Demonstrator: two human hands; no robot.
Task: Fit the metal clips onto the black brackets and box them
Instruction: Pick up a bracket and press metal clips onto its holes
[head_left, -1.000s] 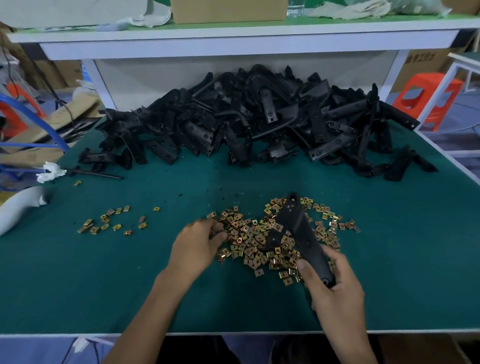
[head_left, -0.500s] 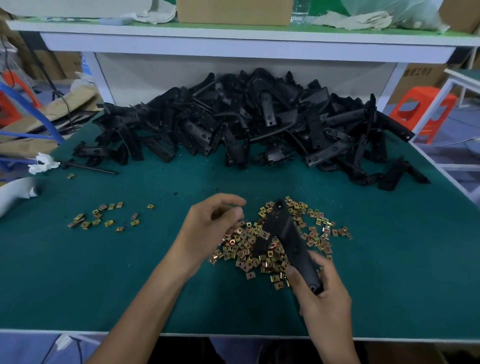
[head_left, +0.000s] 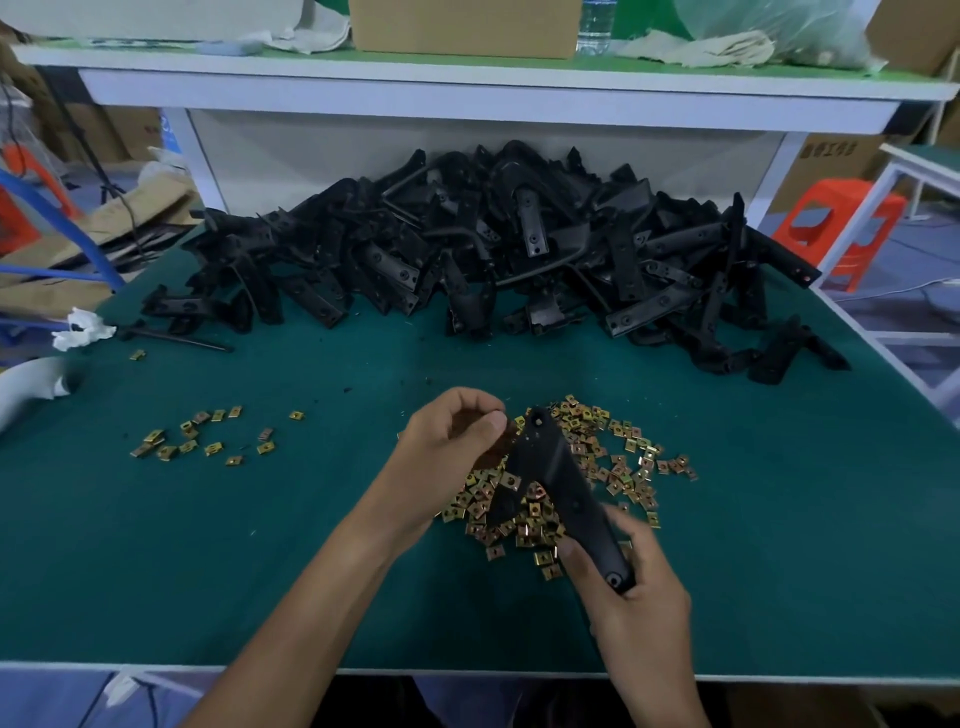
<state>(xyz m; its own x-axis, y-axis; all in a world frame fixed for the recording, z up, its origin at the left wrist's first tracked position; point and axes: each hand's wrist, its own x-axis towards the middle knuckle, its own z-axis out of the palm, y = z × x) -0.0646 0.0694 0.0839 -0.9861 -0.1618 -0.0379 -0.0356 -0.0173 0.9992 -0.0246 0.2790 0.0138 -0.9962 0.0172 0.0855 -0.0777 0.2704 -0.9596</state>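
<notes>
Right hand (head_left: 631, 597): Your fingers and thumb are curled round the near end of the bracket (head_left: 561, 488) and grip it.
Left hand (head_left: 452, 447): Your fingers are curled, with the thumb and forefinger tips drawn together just beside the far end of the bracket. The area at the fingertips is blurred, so you cannot tell whether they hold a clip.
Bracket: One long black part, lying over the clips (head_left: 623, 467). It slants from your right hand up and to the left, toward your left fingertips. A round hole shows at the near end.
Clips: A loose pile of small gold-coloured pieces on the mat (head_left: 260, 545), under and around the bracket, between your two hands.
Stray clips (head_left: 208, 436): A thin scatter on the mat, well to the left of the pile.
Heap (head_left: 493, 260): Many black brackets, piled along the far side of the mat, below the shelf (head_left: 467, 88).
Shelf: It carries a cardboard box (head_left: 462, 26), a bottle (head_left: 595, 26) and crumpled cloths.
Stool (head_left: 831, 223): Orange, on the floor beyond the table's far right corner.
</notes>
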